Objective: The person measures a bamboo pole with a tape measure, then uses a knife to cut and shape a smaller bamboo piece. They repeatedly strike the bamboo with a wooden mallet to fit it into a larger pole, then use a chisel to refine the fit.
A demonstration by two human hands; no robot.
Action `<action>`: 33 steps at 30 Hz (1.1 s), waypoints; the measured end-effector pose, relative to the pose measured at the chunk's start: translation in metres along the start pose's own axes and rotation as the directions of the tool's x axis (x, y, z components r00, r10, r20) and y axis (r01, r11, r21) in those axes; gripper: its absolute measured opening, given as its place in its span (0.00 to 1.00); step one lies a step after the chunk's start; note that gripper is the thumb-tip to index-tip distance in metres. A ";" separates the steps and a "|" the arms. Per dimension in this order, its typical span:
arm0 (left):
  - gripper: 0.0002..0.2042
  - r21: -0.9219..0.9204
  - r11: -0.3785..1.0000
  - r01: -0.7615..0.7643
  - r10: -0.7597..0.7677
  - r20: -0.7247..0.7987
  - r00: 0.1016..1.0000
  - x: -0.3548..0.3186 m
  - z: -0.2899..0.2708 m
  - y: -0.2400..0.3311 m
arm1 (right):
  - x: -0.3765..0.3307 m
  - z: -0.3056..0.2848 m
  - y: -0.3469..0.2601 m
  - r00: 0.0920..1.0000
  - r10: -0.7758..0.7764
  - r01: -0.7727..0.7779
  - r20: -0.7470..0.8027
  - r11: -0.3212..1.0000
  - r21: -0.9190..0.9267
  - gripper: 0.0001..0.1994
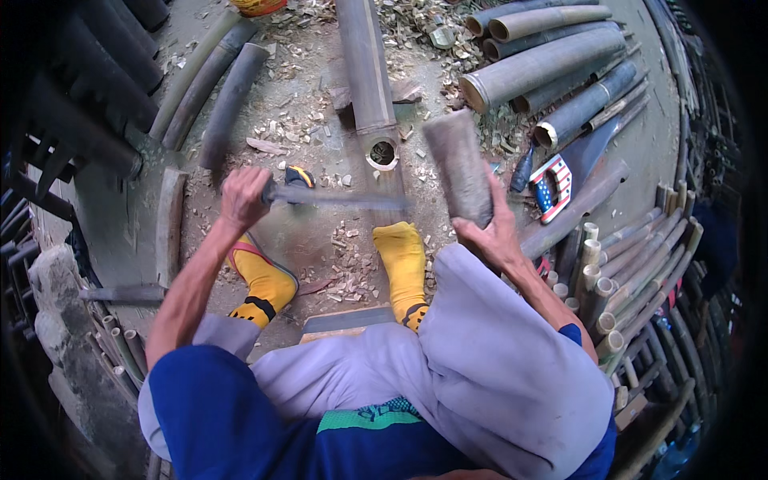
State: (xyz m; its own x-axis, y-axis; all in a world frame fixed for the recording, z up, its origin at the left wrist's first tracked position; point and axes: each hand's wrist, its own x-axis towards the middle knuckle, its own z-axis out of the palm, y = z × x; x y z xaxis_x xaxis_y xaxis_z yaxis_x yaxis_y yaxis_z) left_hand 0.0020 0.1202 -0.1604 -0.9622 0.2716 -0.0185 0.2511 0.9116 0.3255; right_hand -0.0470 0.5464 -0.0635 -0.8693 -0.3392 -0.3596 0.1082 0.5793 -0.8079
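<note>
Two hands: both are closed on tools, well apart from each other, and I see them above the dirt floor (312, 232).
Left hand (242, 196): fingers wrapped around the handle of a long blade (344, 199); the blade runs level toward the right and looks blurred.
Right hand (490, 232): clamped on the lower end of a thick wooden billet (458, 164), which stands tilted up and away from me.
Bamboo pole (369, 72): lies on the floor from the far edge toward me; its open cut end (382, 152) sits just beyond the blade and just left of the billet.
Contact: I cannot tell whether the blade touches the pole's end.
Feet: two feet in yellow socks (404, 260) rest on the floor on the near side of the pole's end, one under each hand.
Floor litter: pale bamboo chips (352, 268) lie scattered between the feet and around the pole.
Far right corner: a stack of cut bamboo sections (544, 68) lies with open ends facing left.
Right edge: thin bamboo pieces (616, 280) stand bundled near my right elbow.
Left edge: dark poles (216, 88) lie slanted on the floor.
</note>
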 end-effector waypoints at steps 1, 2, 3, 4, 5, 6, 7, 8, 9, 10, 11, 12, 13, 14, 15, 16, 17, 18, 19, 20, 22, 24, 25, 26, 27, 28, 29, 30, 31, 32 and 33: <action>0.15 0.014 0.998 -0.065 0.066 -0.098 0.993 -0.005 -0.001 0.007 | 0.002 -0.002 -0.003 0.996 -0.034 0.033 -0.082 0.999 -0.015 0.49; 0.15 0.008 0.999 -0.051 0.051 -0.092 0.994 -0.007 0.003 0.010 | 0.004 -0.002 -0.004 0.984 -0.070 0.065 -0.161 0.997 -0.032 0.49; 0.15 0.002 0.999 -0.035 0.035 -0.085 0.996 -0.009 0.008 0.013 | 0.004 0.000 0.003 0.951 -0.210 0.178 -0.228 0.972 -0.152 0.50; 0.14 0.001 1.000 -0.028 0.028 -0.088 0.996 -0.004 0.011 0.012 | 0.003 0.003 0.010 0.927 -0.284 0.258 -0.245 0.957 -0.134 0.50; 0.14 0.065 0.998 -0.007 0.009 -0.036 0.999 0.001 0.008 0.013 | -0.002 0.007 0.017 0.900 -0.350 0.332 -0.258 0.936 -0.112 0.50; 0.14 0.115 0.993 0.014 -0.012 -0.016 1.000 0.004 0.009 0.012 | -0.005 0.012 0.024 0.869 -0.414 0.405 -0.273 0.910 -0.090 0.49; 0.14 0.159 0.987 0.028 -0.028 0.001 1.000 0.010 0.014 0.010 | -0.006 0.016 0.030 0.765 -0.584 0.537 -0.272 0.811 -0.231 0.48; 0.14 0.204 0.978 0.039 -0.044 0.018 0.999 0.014 0.017 0.010 | -0.003 0.020 0.042 0.800 -0.581 0.534 -0.153 0.804 -0.261 0.47; 0.14 0.201 0.978 0.056 -0.066 0.046 0.997 0.016 0.019 0.008 | 0.004 0.025 0.049 0.823 -0.567 0.536 -0.037 0.796 -0.283 0.46; 0.15 0.199 0.977 0.071 -0.087 0.075 0.993 0.018 0.020 0.005 | 0.007 0.027 0.055 0.836 -0.543 0.538 0.077 0.785 -0.305 0.45; 0.15 0.199 0.976 0.084 -0.106 0.103 0.989 0.021 0.021 0.004 | 0.001 0.040 0.058 0.947 -0.302 0.320 0.107 0.881 -0.347 0.44; 0.16 0.034 0.982 0.184 -0.187 0.248 0.951 0.021 0.020 0.002 | -0.004 0.047 0.064 0.963 -0.252 0.266 0.090 0.941 -0.210 0.43; 0.18 -0.116 0.949 0.293 -0.226 0.396 0.890 0.019 0.019 0.002 | -0.015 0.052 0.066 0.970 -0.240 0.244 0.043 0.950 -0.193 0.43; 0.19 -0.459 0.851 0.256 -0.118 0.306 0.945 0.015 0.031 0.001 | -0.026 0.052 0.065 0.970 -0.243 0.238 -0.006 0.954 -0.183 0.44; 0.17 -0.646 0.687 0.333 -0.184 0.288 0.940 0.004 0.048 0.007 | -0.039 0.056 0.074 0.968 -0.240 0.221 -0.078 0.955 -0.200 0.44; 0.13 -0.684 0.524 0.507 -0.265 0.434 0.861 0.010 0.047 0.028 | -0.055 0.061 0.084 0.962 -0.220 0.183 -0.163 0.959 -0.218 0.45; 0.12 -0.732 0.361 0.577 -0.309 0.490 0.815 0.023 0.037 0.052 | -0.066 0.063 0.083 0.986 -0.090 0.054 -0.140 0.968 -0.247 0.45; 0.11 -0.753 0.178 0.633 -0.334 0.559 0.759 0.035 0.027 0.081 | -0.075 0.059 0.077 0.992 0.050 -0.080 -0.117 0.958 -0.275 0.45; 0.11 -0.814 0.080 0.576 -0.348 0.519 0.781 0.045 0.023 0.105 | -0.075 0.054 0.064 0.987 -0.007 -0.049 -0.158 0.936 -0.350 0.46; 0.11 -0.861 -0.025 0.508 -0.361 0.482 0.798 0.058 0.022 0.129 | -0.069 0.051 0.048 0.979 -0.064 -0.024 -0.192 0.904 -0.427 0.46; 0.16 -0.907 0.003 0.421 -0.348 0.394 0.851 0.083 0.014 0.181 | -0.050 0.046 0.022 0.959 -0.212 0.142 -0.187 0.934 -0.329 0.46; 0.23 -0.925 0.080 0.373 -0.144 0.359 0.922 0.108 -0.002 0.223 | -0.025 0.038 0.001 0.941 -0.292 0.268 -0.170 0.952 -0.148 0.43; 0.26 -0.933 0.309 0.185 -0.122 0.154 0.980 0.112 -0.001 0.231 | -0.017 0.039 0.001 0.965 -0.118 0.125 -0.233 0.992 0.015 0.39; 0.29 -0.858 0.514 -0.014 -0.052 -0.047 0.998 0.114 -0.001 0.233 | -0.008 0.038 0.001 0.963 0.064 -0.014 -0.261 0.982 0.187 0.35; 0.31 -0.849 0.527 0.047 -0.116 -0.017 0.993 0.118 -0.003 0.231 | 0.004 0.030 0.000 0.893 0.006 0.055 -0.449 0.991 0.124 0.27; 0.32 -0.851 0.506 0.140 -0.266 0.001 0.964 0.120 -0.002 0.223 | 0.016 0.012 0.014 0.885 0.045 -0.035 -0.464 0.999 0.030 0.22; 0.32 -0.852 0.470 0.230 -0.408 0.022 0.913 0.121 0.000 0.211 | 0.033 -0.006 0.029 0.829 0.003 -0.029 -0.560 0.999 -0.037 0.19; 0.33 -0.840 0.447 0.308 -0.510 0.044 0.859 0.122 0.004 0.195 | 0.048 -0.032 0.033 0.792 -0.010 -0.071 -0.610 0.992 -0.109 0.16; 0.33 -0.819 0.419 0.391 -0.610 0.065 0.790 0.122 0.012 0.174 | 0.063 -0.058 0.043 0.781 0.008 -0.103 -0.624 0.988 -0.117 0.15; 0.33 -0.815 0.390 0.428 -0.639 0.095 0.763 0.121 0.029 0.150 | 0.081 -0.083 0.060 0.747 -0.088 -0.142 -0.659 0.947 -0.287 0.15; 0.33 -0.808 0.356 0.469 -0.667 0.131 0.733 0.120 0.042 0.133 | 0.097 -0.111 0.076 0.756 -0.105 -0.105 -0.646 0.955 -0.278 0.15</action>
State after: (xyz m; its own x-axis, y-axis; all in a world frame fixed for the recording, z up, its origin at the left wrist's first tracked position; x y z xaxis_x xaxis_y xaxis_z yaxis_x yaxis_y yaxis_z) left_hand -0.0757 0.2874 -0.1588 -0.8590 -0.3689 -0.3550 -0.4471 0.2026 0.8713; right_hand -0.1767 0.6395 -0.1079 -0.9802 0.1618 0.1143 0.0608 0.7949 -0.6037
